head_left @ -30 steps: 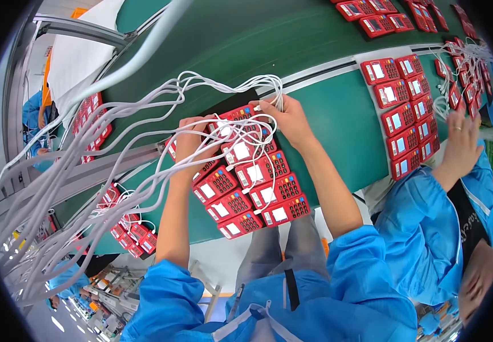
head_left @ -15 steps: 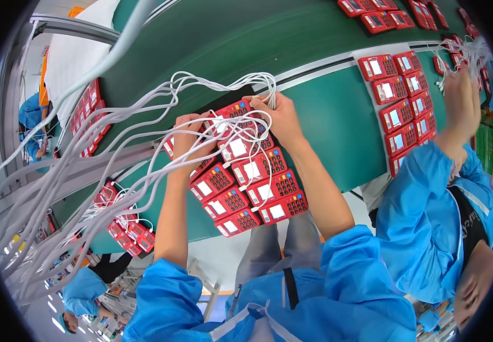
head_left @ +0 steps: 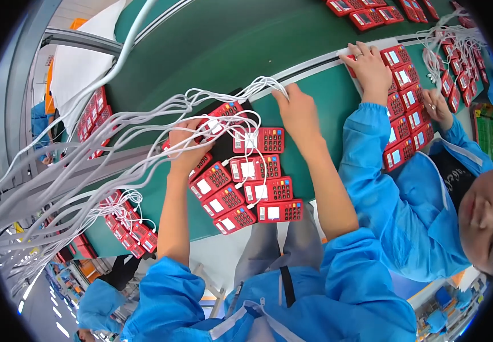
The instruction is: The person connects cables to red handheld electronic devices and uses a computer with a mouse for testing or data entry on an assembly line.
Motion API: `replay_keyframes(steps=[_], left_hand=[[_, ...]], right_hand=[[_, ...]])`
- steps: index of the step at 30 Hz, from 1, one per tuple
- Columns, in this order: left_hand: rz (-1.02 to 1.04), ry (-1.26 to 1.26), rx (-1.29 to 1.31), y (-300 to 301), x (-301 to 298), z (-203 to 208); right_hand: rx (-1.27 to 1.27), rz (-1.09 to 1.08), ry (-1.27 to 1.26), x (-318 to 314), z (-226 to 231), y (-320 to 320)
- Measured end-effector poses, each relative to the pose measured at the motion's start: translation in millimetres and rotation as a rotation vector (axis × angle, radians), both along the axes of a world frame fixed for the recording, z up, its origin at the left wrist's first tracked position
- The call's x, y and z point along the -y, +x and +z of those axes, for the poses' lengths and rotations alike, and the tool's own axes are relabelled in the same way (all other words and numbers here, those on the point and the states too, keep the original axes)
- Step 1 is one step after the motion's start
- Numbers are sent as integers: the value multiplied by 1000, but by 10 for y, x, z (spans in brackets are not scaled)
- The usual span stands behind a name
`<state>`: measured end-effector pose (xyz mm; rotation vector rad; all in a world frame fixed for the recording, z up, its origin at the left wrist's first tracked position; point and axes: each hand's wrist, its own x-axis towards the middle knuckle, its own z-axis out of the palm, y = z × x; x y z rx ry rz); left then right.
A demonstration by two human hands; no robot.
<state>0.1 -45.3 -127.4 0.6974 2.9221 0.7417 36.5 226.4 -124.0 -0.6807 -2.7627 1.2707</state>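
My right hand [head_left: 300,114] pinches the far end of a bundle of white cables [head_left: 263,85] beyond the terminals. My left hand [head_left: 186,145] is curled at the far end of the left column, among red card payment terminals [head_left: 223,199]; cables partly cover its fingers, and what they grip is unclear. Two uneven columns of these terminals, with keypads and pale screens, lie in front of me. The right column [head_left: 269,190] is slightly fanned, and a farther terminal [head_left: 223,117] lies tilted under the cables. Some white plugs rest by the terminals' edges.
Thick white cables [head_left: 87,148] sweep in from the left. On the right, a co-worker's hands [head_left: 372,71] touch rows of red terminals [head_left: 409,117]. More terminals with cables [head_left: 129,228] lie at the left. A metal rail [head_left: 309,68] crosses the green work surface [head_left: 212,45].
My right hand has moved right and slightly nearer, drawing the cable ends along. The right column's terminals have shifted and spread. The co-worker's hand has left the hanging cables for the terminal rows.
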Motion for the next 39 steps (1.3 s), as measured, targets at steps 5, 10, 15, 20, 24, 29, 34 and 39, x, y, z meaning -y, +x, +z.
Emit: replay_keyframes(steps=[5,10,15,20,24,29,34,39], left_hand=[[6,-135,-23,23,5,29],[81,0,31,438,-179,210],[129,195,356,591,-364,72],[178,42,328,565,-277,174],[228,-42,481,501,-395,207],[266,56,502,489,-289,152],[279,215,663,407,-324,132],[293,224,691,392,-309,122]], right_hand=[[-13,39,-370,-128,-156,215],[292,142,37,-147,-311,465],[306,41,-401,-51,-233,490],[222,53,-873,-11,-320,411],[240,-1,-961,-174,-329,482],[233,112,-207,-40,-99,427],[265,129,-238,-99,-234,410],[314,118,-510,-102,-385,368]])
